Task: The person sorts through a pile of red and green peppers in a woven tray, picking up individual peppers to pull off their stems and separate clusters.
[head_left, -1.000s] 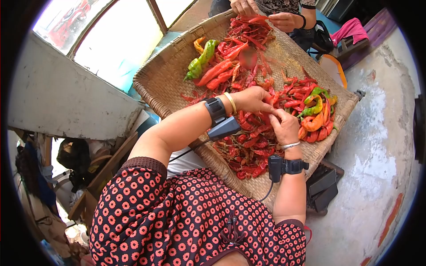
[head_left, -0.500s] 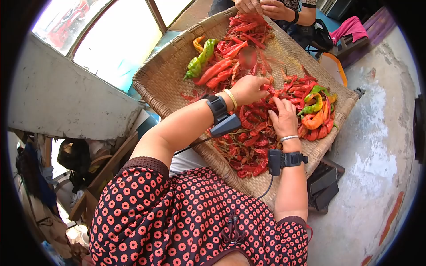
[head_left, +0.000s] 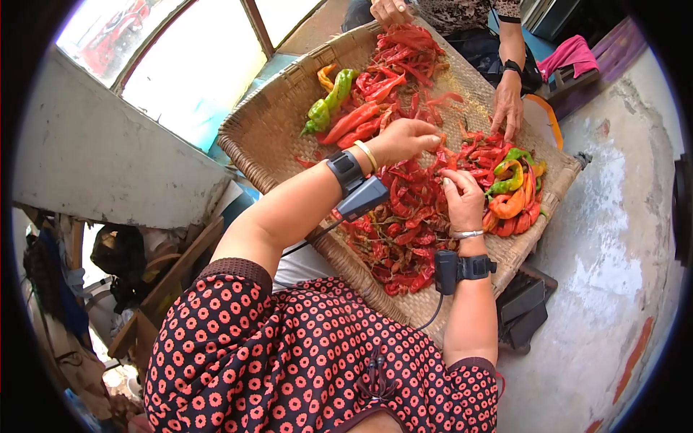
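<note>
Over a shallow woven basket (head_left: 271, 119), my left hand (head_left: 404, 142) reaches across from the left, fingers bunched at the tips above the red chili peppers. What those tips hold, if anything, is too small to make out. My right hand (head_left: 465, 206) is just below it, thumb and fingers curled together over the right side of the central pile of wrinkled dried chilies (head_left: 411, 224). Anything in its pinch is hidden. Right of it sit green and orange peppers (head_left: 509, 195). Smoother red peppers (head_left: 354, 126) and a green pepper (head_left: 328, 105) rest upper left.
Across the basket, a co-worker's hand (head_left: 507, 108) touches peppers at the right; their other hand (head_left: 390, 12) is by the far rim. A window (head_left: 191, 61) and wall stand left. A black object (head_left: 523, 307) sits below the basket's right edge; pink cloth (head_left: 570, 56) lies beyond.
My right hand has drawn slightly toward me, its fingers curling in. My left fingers have straightened somewhat. The co-worker's hands have parted, one coming down to the right-hand peppers.
</note>
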Demonstrator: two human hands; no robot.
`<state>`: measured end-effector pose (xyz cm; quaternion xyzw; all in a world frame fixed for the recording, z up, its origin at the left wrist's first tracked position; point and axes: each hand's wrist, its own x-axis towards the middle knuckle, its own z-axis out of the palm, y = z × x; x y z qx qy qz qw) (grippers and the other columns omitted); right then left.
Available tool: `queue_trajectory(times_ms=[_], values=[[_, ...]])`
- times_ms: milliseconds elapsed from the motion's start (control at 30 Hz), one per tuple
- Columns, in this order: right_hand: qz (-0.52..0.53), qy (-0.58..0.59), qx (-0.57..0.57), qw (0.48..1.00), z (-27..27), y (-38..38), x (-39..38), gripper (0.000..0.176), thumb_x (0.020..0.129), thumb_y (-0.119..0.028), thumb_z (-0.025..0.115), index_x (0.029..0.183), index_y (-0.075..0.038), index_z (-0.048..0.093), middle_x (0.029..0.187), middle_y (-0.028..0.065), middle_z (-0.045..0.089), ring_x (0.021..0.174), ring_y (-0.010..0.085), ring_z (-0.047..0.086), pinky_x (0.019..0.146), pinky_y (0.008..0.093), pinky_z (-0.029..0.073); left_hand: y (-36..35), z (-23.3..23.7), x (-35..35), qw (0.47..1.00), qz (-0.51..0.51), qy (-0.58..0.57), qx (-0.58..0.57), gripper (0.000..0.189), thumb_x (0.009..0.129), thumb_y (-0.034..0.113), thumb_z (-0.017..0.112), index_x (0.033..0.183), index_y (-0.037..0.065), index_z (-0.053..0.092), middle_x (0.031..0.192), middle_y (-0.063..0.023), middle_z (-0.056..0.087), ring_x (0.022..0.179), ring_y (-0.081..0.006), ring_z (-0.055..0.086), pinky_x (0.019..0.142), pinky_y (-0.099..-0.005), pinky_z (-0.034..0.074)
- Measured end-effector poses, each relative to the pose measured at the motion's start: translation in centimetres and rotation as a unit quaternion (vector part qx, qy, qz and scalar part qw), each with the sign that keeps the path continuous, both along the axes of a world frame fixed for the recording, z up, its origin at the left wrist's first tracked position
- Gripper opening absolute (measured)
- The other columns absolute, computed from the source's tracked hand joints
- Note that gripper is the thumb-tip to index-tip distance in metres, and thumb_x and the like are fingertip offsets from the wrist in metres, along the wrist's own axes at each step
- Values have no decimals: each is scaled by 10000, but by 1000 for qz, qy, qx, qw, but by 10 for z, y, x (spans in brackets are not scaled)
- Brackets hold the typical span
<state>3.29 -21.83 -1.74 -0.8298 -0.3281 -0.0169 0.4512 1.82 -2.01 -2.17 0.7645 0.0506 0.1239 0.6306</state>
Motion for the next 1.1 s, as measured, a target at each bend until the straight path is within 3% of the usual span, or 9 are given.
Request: queue_trajectory(times_ms=[67, 200, 267, 400, 500, 567, 667, 867, 1100], values=[[28, 46, 54, 997, 5, 0, -2, 135, 756, -81, 588, 868, -18, 630, 820, 93, 598, 803, 243, 568, 713, 319, 448, -14, 27, -15, 976, -173, 130, -4, 410, 856, 242, 571, 1185, 9, 498, 834, -35, 606, 696, -87, 556, 644, -237, 471], [104, -24, 7, 994, 7, -3, -1, 132, 790, -61, 553, 876, 26, 601, 879, 92, 593, 802, 194, 569, 737, 276, 440, -17, 23, -14, 962, -234, 123, 71, 314, 848, 268, 580, 994, -9, 601, 763, -29, 612, 644, -81, 538, 604, -238, 459], [109, 4, 20, 994, 13, 0, -6, 121, 784, -61, 555, 864, 19, 600, 893, 95, 594, 829, 200, 567, 754, 285, 437, -12, 26, -13, 963, -217, 130, 92, 248, 863, 248, 557, 878, 11, 628, 741, -5, 611, 636, -52, 528, 592, -221, 457], [57, -33, -13, 998, 8, -3, -3, 95, 723, -90, 607, 788, -21, 607, 836, 97, 589, 816, 272, 550, 735, 341, 436, -4, 30, -4, 983, -6, -7, -182, 186, 863, 194, 546, 921, 26, 597, 753, -16, 625, 644, -65, 537, 541, -221, 445], [71, -103, -132, 983, 0, -5, -3, 131, 697, -122, 640, 793, -38, 612, 835, 90, 576, 836, 285, 525, 750, 358, 428, 6, 29, -6, 995, 76, 24, -62, 198, 835, 196, 568, 961, 44, 590, 810, -62, 642, 660, -136, 587, 584, -275, 470], [98, -146, -203, 963, -4, -6, -3, 199, 670, -163, 675, 828, -56, 618, 845, 90, 560, 858, 287, 504, 768, 371, 425, 9, 12, -8, 962, -32, 4, 272, 231, 773, 193, 607, 968, 71, 598, 889, -119, 631, 721, -236, 617, 632, -335, 487], [124, -127, -215, 960, -4, -5, -6, 229, 671, -183, 680, 848, -51, 619, 850, 98, 563, 865, 289, 508, 785, 374, 426, -2, 14, -17, 878, -159, -10, 451, 289, 718, 147, 623, 994, 64, 608, 883, -125, 598, 795, -258, 601, 690, -346, 483], [167, -95, -235, 953, -3, -7, -11, 341, 635, -239, 714, 898, -54, 601, 907, 112, 559, 917, 296, 500, 798, 385, 428, -3, -4, -17, 775, -182, 21, 604, 253, 723, 183, 599, 959, 93, 593, 954, -104, 539, 757, -261, 598, 614, -371, 493], [155, -83, -269, 947, -7, -10, -11, 99, 652, -128, 585, 723, -60, 594, 790, 106, 584, 810, 288, 543, 744, 381, 450, -5, -2, -19, 735, -174, 10, 655, 105, 741, 128, 536, 819, 80, 587, 842, -105, 532, 699, -261, 601, 571, -374, 488]])
